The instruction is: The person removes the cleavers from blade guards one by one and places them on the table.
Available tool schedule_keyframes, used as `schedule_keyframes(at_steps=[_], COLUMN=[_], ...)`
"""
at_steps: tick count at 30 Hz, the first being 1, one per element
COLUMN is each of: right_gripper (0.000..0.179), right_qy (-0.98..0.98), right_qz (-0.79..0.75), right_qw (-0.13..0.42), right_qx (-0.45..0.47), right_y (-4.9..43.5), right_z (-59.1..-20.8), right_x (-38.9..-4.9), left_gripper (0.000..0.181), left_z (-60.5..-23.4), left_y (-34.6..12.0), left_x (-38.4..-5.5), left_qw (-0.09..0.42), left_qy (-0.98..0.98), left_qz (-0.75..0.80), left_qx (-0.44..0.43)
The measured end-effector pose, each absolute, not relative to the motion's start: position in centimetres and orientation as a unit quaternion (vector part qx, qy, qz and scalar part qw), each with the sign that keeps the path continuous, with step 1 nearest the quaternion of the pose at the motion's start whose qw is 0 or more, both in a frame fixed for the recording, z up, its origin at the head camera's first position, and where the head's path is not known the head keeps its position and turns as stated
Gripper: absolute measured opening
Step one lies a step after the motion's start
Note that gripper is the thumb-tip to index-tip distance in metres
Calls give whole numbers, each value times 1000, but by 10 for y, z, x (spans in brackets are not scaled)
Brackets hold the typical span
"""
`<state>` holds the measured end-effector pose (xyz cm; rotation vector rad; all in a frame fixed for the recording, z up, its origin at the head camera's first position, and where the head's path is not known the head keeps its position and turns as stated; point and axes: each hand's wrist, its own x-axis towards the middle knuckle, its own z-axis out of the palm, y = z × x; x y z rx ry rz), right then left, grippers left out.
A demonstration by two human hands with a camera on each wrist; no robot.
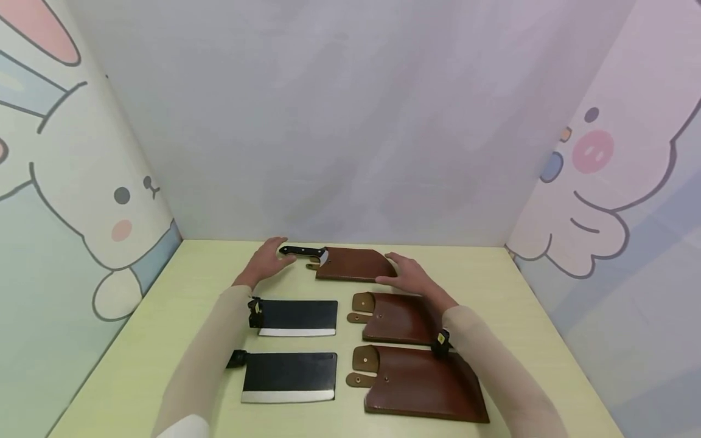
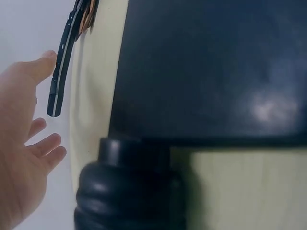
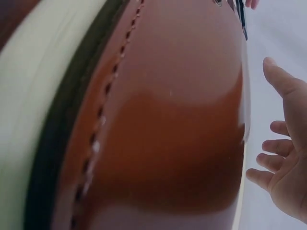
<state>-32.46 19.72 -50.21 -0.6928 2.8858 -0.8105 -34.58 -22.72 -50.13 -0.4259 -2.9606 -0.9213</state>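
At the back of the table, a cleaver with a black riveted handle (image 1: 303, 250) sits in a brown leather sheath (image 1: 356, 264). My left hand (image 1: 266, 263) is beside the handle's end, thumb and fingers spread apart; in the left wrist view the thumb overlaps the handle (image 2: 62, 67), and contact is unclear. By the sheath's right end is my right hand (image 1: 411, 275), fingers extended and spaced in the right wrist view (image 3: 290, 148). Whether it touches the leather cannot be made out. Neither hand grips anything.
Two bare cleavers, one in the middle row (image 1: 298, 316) and one in front (image 1: 290, 374), lie under my left forearm's side. To their right are two brown sheaths, a middle one (image 1: 400, 317) and a front one (image 1: 421, 386), with unfastened straps. A grey wall (image 1: 339, 152) stands behind the table.
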Motion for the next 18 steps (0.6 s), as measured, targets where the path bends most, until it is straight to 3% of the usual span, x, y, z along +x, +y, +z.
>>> schedule_keyframes(at_steps=[18], right_gripper=[98], right_qy=[938], right_qz=[-277], right_qw=[73], right_qx=[-194], right_y=[181], right_z=[-511], right_x=[-331], left_gripper=[71], left_z=[-512], left_y=[-225], left_x=[-355], left_qw=[-18], left_qy=[-946], left_qz=[-291], left_qx=[-141])
